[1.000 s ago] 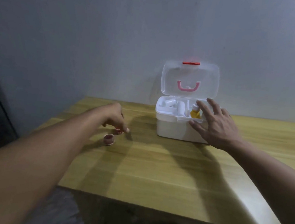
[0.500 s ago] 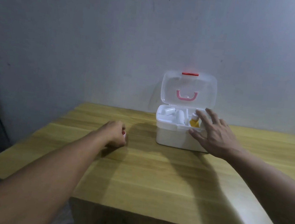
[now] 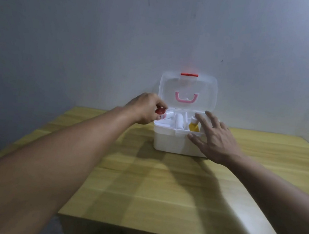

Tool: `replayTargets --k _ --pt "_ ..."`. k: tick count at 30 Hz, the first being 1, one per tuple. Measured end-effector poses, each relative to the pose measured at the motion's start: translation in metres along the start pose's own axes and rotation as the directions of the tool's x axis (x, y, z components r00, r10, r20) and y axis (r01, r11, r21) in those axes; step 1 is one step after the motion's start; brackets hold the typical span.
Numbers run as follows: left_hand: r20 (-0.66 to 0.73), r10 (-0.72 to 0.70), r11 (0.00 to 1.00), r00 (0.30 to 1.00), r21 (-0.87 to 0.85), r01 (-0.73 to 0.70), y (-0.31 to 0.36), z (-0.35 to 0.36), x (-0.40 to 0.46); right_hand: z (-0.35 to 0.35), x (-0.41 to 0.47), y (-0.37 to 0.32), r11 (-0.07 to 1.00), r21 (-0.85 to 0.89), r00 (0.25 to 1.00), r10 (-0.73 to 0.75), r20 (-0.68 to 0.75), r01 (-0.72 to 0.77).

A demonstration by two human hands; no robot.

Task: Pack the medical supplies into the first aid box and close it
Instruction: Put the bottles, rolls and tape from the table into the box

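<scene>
A white first aid box [image 3: 177, 141] is being kept near the far edge of the wooden table [image 3: 160, 194], roughly midway along it, close to the grey wall [image 3: 82, 31]. Its clear lid [image 3: 187, 90] is being held upright on the hinge, with a red latch [image 3: 189, 74] at the top edge and a pink handle [image 3: 186, 98] showing through the plastic. A small red round item [image 3: 160, 111] is being pinched in the curled fingers of the left hand [image 3: 145, 109], right at the box's left rim, above the tray; exactly what the item is cannot be told from the blur. The right hand [image 3: 214, 139] is being rested on the box's front right rim with fingers spread and fairly straight, nothing being gripped. Inside the top tray, a white roll [image 3: 179, 121] is being seen in the middle section and a yellow bottle [image 3: 194, 126] in the right section, partly covered by the right fingers. Another white piece [image 3: 170, 115] is lying at the left of the tray, just beside the red item. Both forearms are being stretched across the table toward the box.
</scene>
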State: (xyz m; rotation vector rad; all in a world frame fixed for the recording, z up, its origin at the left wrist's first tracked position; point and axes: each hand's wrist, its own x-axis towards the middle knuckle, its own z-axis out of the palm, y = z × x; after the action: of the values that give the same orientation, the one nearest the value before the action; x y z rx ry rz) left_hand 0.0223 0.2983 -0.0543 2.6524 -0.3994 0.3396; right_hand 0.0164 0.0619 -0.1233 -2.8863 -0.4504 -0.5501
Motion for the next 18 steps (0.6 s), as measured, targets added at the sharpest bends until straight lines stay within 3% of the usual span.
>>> replayTargets --k 7,18 --pt "0.125 0.054 0.966 0.991 0.245 -0.084 0.024 0.023 0.016 0.0 -0.001 0.0 1.0 0.003 1.0 -0.008 -0.002 0.008" --pt "0.172 -0.05 0.998 0.984 -0.017 0.054 0.003 0.023 0.025 0.004 0.001 0.003 1.0 0.004 0.999 -0.022 -0.031 0.022"
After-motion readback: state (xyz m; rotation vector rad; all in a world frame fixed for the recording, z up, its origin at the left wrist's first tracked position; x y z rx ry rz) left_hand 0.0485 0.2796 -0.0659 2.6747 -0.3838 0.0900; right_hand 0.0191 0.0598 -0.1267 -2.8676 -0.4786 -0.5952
